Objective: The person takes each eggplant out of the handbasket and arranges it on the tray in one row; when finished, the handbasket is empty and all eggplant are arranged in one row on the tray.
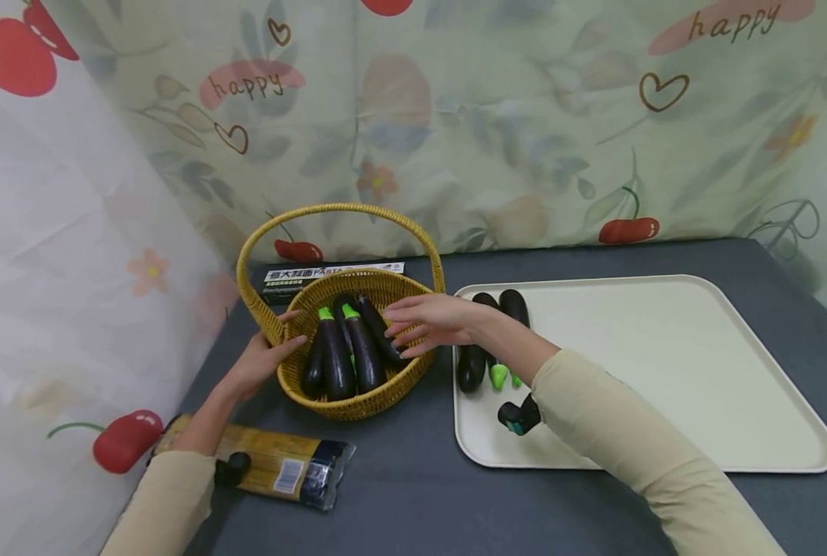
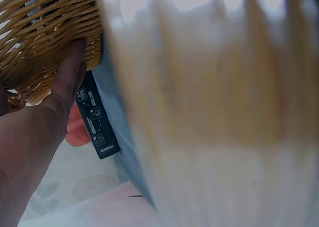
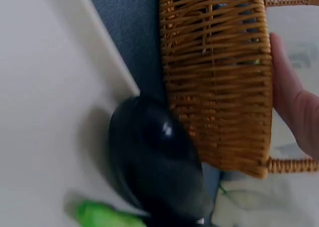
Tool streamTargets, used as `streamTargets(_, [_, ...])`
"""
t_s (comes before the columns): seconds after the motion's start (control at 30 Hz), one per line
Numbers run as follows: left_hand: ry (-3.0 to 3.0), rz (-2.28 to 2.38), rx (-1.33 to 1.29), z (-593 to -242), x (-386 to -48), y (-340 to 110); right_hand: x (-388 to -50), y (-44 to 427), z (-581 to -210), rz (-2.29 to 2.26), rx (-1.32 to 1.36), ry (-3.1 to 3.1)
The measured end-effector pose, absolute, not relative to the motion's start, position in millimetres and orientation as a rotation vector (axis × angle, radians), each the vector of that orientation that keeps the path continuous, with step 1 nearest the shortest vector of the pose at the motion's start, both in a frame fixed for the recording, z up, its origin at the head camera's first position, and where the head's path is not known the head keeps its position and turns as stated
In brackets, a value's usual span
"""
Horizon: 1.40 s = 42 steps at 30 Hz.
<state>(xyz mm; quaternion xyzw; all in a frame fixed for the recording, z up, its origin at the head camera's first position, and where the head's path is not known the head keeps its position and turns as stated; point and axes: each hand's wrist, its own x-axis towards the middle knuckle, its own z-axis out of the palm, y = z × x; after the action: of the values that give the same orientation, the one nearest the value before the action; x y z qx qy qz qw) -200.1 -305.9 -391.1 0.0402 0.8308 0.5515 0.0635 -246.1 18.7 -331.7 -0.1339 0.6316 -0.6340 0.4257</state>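
A yellow wicker basket (image 1: 357,405) with a tall handle holds several dark eggplants (image 1: 337,359) with green caps. My left hand (image 1: 256,363) grips the basket's left side near the foot of the handle; in the left wrist view its fingers (image 2: 67,77) lie against the weave. Over the basket's right rim reaches my right hand (image 1: 430,320), fingers loosely extended above the eggplants and holding nothing that I can see. In the right wrist view that hand (image 3: 294,97) shows beyond the rim. More eggplants (image 1: 472,369) lie on the left end of a white tray (image 1: 663,371).
A pack of spaghetti (image 1: 267,463) lies under my left forearm, at the table's left. Behind the basket sits a black pasta box (image 1: 284,284). Patterned cloth hangs along the back and left of the dark table (image 1: 413,494). The tray's raised edge is close to the basket's right.
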Motion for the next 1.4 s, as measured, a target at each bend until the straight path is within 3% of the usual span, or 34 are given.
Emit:
streamTargets(0.57, [2.490,1.682,0.104,-395,-199,-304,-250,-19,-346,-1.593,-0.194,1.622])
streamTargets(1.4, [2.496,1.691,0.126,-391,-201,-306,-247,-48,-337,-1.299,-0.364,1.901])
